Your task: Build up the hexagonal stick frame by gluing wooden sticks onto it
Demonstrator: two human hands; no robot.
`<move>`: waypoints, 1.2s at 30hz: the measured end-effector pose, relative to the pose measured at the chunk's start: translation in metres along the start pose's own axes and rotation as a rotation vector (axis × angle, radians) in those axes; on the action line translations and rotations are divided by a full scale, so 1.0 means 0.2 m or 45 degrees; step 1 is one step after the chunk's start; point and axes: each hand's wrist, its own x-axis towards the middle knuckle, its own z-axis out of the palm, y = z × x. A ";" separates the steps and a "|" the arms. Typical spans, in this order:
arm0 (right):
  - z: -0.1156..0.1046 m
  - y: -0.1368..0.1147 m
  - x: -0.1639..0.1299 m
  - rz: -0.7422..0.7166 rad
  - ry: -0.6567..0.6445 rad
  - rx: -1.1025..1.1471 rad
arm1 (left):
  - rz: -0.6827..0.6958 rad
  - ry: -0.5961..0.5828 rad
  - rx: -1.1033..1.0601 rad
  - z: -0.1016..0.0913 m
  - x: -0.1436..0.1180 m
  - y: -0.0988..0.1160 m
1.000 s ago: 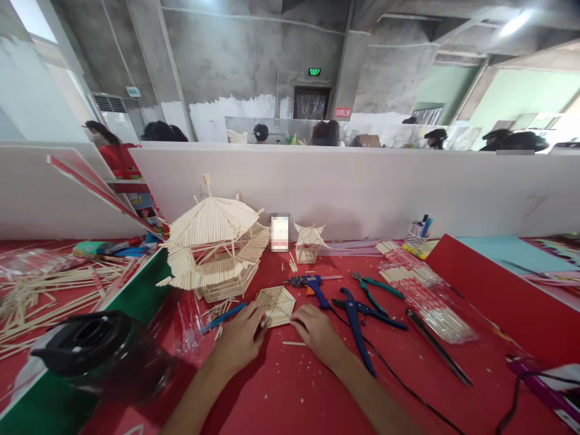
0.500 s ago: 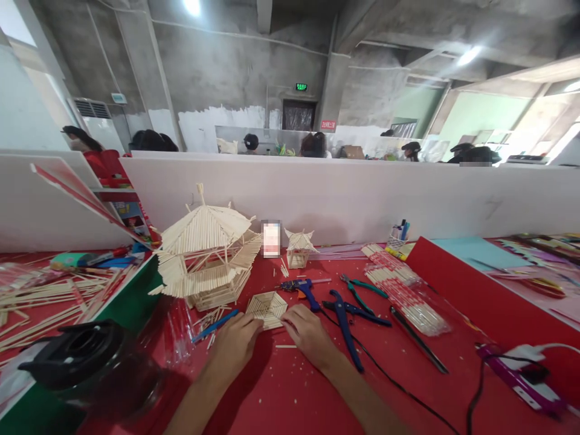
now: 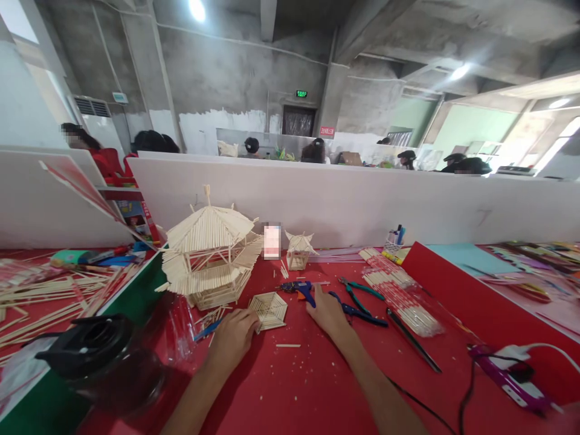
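Note:
My left hand (image 3: 238,329) rests at the left edge of a flat, many-sided panel of pale wooden sticks (image 3: 268,310), its fingers bent and pinching that edge. My right hand (image 3: 330,314) is at the blue hot glue gun (image 3: 299,288), thumb and forefinger on either side of the handle; the other fingers are partly hidden. Behind my left hand stands a large stick-built pavilion (image 3: 211,257) with two roof tiers. A smaller stick pavilion (image 3: 299,251) stands beyond the glue gun. One loose stick (image 3: 288,345) lies in front of the panel.
Green-handled pliers (image 3: 362,296), a black pen-like tool (image 3: 413,340) and bagged sticks (image 3: 403,290) lie to the right. A dark jug (image 3: 113,362) stands front left. A purple power strip (image 3: 510,377) sits right. A white partition (image 3: 339,199) closes the back; people sit beyond it.
My right hand has left the stick panel and moved right and away from me to the glue gun's handle. My left hand stays at the panel's edge. The view has shifted slightly.

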 end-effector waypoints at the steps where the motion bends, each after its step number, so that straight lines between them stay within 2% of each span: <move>1: 0.00 0.00 0.01 0.008 -0.019 -0.005 | -0.002 -0.023 -0.003 0.00 0.00 0.00; 9: -0.09 0.06 0.07 -0.021 -0.056 -0.012 | -0.009 -0.071 -0.005 0.00 0.01 0.00; 13: -0.13 0.15 -0.02 0.009 -0.012 -0.067 | -0.016 -0.095 -0.030 -0.02 0.01 0.01; 17: -0.12 0.26 -0.14 0.113 -0.026 -0.167 | -0.016 -0.082 -0.049 -0.01 0.02 0.01; 23: -0.08 0.30 -0.18 0.112 -0.044 -0.253 | -0.026 -0.058 -0.076 0.00 0.01 0.00; 27: -0.15 0.31 -0.13 0.047 -0.001 -0.282 | -0.024 -0.041 -0.103 0.01 0.01 -0.01; 31: -0.25 0.38 0.01 0.001 0.036 -0.295 | 0.011 -0.017 -0.136 0.01 0.01 -0.02; 36: -0.27 0.50 0.19 -0.018 -0.048 -0.289 | 0.034 -0.012 -0.160 0.01 0.00 -0.02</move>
